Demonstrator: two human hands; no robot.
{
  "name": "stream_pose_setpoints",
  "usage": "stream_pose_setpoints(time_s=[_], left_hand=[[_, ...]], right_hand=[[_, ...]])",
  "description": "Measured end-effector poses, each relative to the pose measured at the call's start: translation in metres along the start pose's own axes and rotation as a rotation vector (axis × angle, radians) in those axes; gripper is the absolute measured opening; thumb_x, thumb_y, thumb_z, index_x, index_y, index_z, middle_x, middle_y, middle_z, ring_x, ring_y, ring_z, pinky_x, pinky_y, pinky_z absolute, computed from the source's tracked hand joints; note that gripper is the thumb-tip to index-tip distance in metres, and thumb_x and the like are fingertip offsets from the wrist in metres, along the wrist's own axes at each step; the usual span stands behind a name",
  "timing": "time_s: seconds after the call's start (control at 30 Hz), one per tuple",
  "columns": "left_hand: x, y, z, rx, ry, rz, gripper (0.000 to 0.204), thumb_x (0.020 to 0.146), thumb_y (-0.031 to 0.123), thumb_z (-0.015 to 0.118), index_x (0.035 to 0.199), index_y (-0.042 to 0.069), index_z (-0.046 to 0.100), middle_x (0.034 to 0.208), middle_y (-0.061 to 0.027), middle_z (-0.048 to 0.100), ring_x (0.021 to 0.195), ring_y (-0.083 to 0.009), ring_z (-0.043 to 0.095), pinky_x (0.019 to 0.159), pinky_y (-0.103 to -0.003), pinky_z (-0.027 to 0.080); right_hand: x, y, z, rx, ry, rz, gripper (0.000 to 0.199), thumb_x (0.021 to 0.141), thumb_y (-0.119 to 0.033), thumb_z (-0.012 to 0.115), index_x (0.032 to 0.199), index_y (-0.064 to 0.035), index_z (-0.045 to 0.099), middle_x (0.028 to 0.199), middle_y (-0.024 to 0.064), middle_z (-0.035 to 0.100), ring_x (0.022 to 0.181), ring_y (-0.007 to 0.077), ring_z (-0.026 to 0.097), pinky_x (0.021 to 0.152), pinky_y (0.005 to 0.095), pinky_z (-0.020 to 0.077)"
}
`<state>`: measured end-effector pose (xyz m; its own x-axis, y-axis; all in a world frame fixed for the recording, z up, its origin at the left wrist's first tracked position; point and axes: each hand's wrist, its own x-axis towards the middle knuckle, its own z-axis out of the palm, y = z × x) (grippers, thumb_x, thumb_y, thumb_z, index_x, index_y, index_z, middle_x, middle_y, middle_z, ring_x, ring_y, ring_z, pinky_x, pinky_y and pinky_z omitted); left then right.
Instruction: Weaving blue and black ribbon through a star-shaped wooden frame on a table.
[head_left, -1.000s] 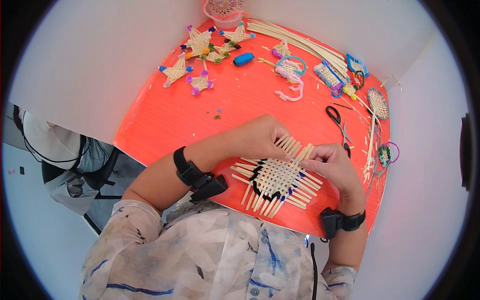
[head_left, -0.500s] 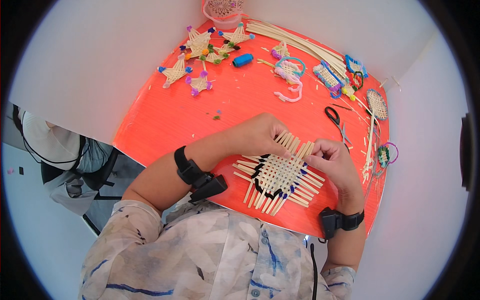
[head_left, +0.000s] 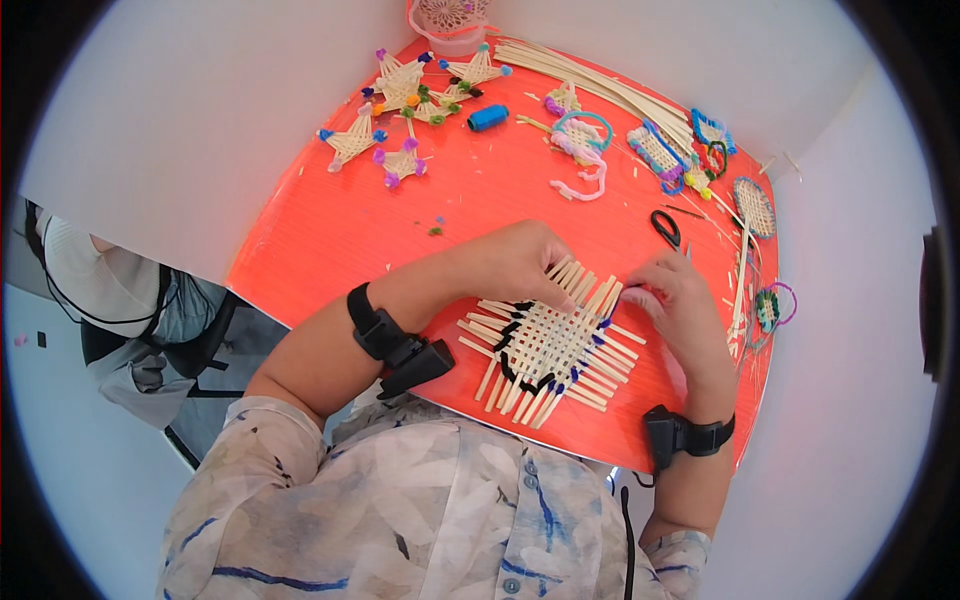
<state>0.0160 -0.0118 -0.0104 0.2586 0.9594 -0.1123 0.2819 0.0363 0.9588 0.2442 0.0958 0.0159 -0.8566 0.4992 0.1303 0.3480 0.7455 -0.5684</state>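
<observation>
A woven mat of pale flat strips (head_left: pixel 553 346) lies in front of me, its strip ends sticking out all round. A fuzzy black cord (head_left: pixel 504 366) runs in and out along its left and near edges. Dark blue cord (head_left: pixel 588 361) does the same along the right edge. My left hand (head_left: pixel 522 262) is closed on the far strips, with the thumb pressed on the weave. At the far right corner, the fingers of my right hand (head_left: pixel 676 298) are pinched together beside the strip ends, close to the blue cord. What they hold is hidden.
Scissors with black handles (head_left: pixel 664 228) lie beyond my right hand. A blue spool (head_left: pixel 487 118) and several woven stars (head_left: pixel 352 140) are at the far left. Long loose strips (head_left: pixel 600 80), small woven pieces (head_left: pixel 657 155) and a pink basket (head_left: pixel 450 40) stand farther back.
My right hand has let go of the far strips and moved slightly right, to the mat's corner. The mat has shifted a little left; my left hand keeps its hold.
</observation>
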Motion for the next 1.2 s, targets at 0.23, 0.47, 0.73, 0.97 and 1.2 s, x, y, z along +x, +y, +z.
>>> stream_pose_setpoints(time_s=[0.23,0.47,0.73,0.97,1.2], left_hand=[[-0.001,0.006,0.004,0.032,-0.02,0.002,0.015,0.078,0.01,0.078,0.081,-0.001,0.068,0.072,-0.002,0.067,0.064,-0.0057,0.057,0.058,-0.026,0.046],[-0.002,0.005,0.009,0.121,0.042,-0.071,0.015,0.077,0.01,0.077,0.083,-0.001,0.069,0.07,-0.0032,0.068,0.062,-0.006,0.059,0.058,-0.027,0.047],[-0.002,0.01,0.009,0.081,0.117,-0.121,0.014,0.077,0.011,0.077,0.083,0.0,0.07,0.07,-0.0024,0.068,0.062,-0.0052,0.057,0.058,-0.027,0.047],[-0.002,0.01,0.005,0.091,0.188,-0.1,0.016,0.076,0.014,0.079,0.081,0.001,0.07,0.066,-0.0017,0.065,0.06,-0.0045,0.054,0.056,-0.027,0.045],[-0.001,0.009,0.007,0.079,0.276,-0.109,0.018,0.076,0.014,0.078,0.087,0.001,0.071,0.072,-0.0033,0.069,0.064,-0.0051,0.058,0.06,-0.027,0.048]], right_hand=[[0.008,-0.013,0.009,-0.085,0.197,-0.179,0.012,0.077,-0.003,0.071,0.087,-0.0009,0.063,0.085,0.011,0.059,0.075,0.0273,0.06,0.067,0.0364,0.0484],[0.003,-0.034,0.004,0.057,0.272,-0.118,0.013,0.075,0.002,0.071,0.085,-0.0008,0.064,0.075,0.0096,0.061,0.067,0.0223,0.061,0.06,0.0321,0.0485],[-0.001,-0.044,0.005,0.107,0.308,-0.233,0.017,0.072,0.011,0.066,0.084,-0.0008,0.065,0.078,0.0084,0.065,0.071,0.0201,0.063,0.062,0.0298,0.0509],[-0.006,-0.039,0.018,0.27,0.259,-0.261,0.019,0.073,0.012,0.063,0.086,-0.0012,0.066,0.08,0.0064,0.066,0.076,0.0186,0.065,0.063,0.0283,0.0527],[-0.009,-0.042,0.023,0.323,0.045,-0.081,0.018,0.078,0.005,0.068,0.095,-0.0018,0.068,0.079,0.0067,0.065,0.075,0.018,0.065,0.064,0.0275,0.0526]])
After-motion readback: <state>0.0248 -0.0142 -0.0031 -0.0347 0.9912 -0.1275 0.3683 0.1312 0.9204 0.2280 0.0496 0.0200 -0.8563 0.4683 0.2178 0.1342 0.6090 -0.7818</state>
